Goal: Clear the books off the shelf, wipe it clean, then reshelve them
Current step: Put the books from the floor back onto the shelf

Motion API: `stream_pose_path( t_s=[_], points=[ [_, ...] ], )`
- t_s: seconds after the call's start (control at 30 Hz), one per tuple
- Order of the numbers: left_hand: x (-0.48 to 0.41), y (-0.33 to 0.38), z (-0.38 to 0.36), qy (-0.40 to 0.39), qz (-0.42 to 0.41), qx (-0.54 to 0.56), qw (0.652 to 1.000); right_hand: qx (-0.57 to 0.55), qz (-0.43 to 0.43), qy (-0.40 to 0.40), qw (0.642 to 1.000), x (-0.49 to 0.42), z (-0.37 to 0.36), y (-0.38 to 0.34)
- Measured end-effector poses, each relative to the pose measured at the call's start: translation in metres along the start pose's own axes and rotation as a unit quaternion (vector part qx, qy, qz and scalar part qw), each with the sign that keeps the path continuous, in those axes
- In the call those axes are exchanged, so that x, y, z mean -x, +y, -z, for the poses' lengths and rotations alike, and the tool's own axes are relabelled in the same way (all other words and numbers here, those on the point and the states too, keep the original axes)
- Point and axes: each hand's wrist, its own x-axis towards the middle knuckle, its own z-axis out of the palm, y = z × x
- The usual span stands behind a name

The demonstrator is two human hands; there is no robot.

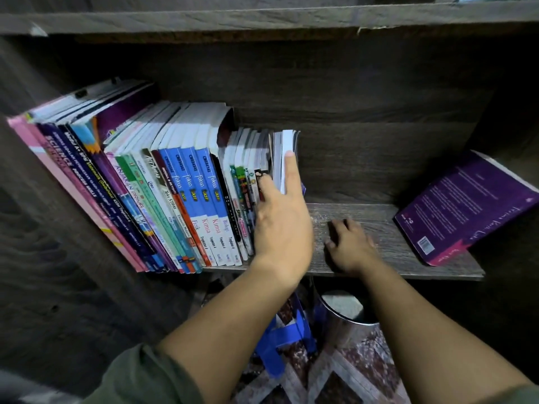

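The shelf [379, 228] is dark wood-grain laminate, its front edge square and its bare right half showing pale, streaky sheen. A row of books [175, 185] fills the left half: glossy paperback workbooks, thin and tall, leaning left with their spines toward the near edge. At the far right a purple book [460, 208] with a matte softcover lies tilted, well apart from the row.

Most books are on the shelf and part of the board is bare, so this is either early clearing or late reshelving. I lean toward reshelving, but cannot tell for certain, and no cloth is in view.

The end book [287, 141], slim with white page edges, stands at the row's right end. The left grip [283, 220] pinches it, thumb on its left and forefinger along its pages. The right grip [351, 247] rests on the bare board, fingers loosely bent, nothing visible in it.
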Motion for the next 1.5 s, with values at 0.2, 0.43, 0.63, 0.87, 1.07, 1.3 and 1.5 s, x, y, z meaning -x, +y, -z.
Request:
stream_pose_path(
  t_s=[0.2,0.43,0.63,0.87,1.07,1.3,1.5],
  points=[
    [0.015,-0.018,0.046,-0.094,-0.012,0.006,0.996,-0.23,0.126,0.111,0.959,0.001,0.062,-0.064],
    [0.038,-0.036,0.094,-0.148,0.016,-0.066,0.987,-0.251,0.271,0.137,0.919,0.036,0.094,-0.129],
    [0.044,-0.055,0.103,-0.164,0.035,-0.085,0.982,-0.119,0.253,0.073,0.957,0.046,0.076,-0.154],
    [0.039,-0.06,0.099,-0.169,0.031,-0.058,0.983,-0.136,0.213,0.183,0.95,0.044,0.068,-0.15],
    [0.036,-0.056,0.101,-0.171,0.001,-0.058,0.984,-0.203,0.139,0.275,0.929,0.036,0.068,-0.132],
    [0.017,-0.033,0.105,-0.122,-0.04,-0.035,0.991,-0.251,0.096,0.288,0.919,0.029,0.087,-0.096],
    [-0.012,-0.026,0.073,-0.073,-0.012,-0.059,0.996,-0.248,0.131,0.269,0.921,0.026,0.088,-0.086]
  ],
)
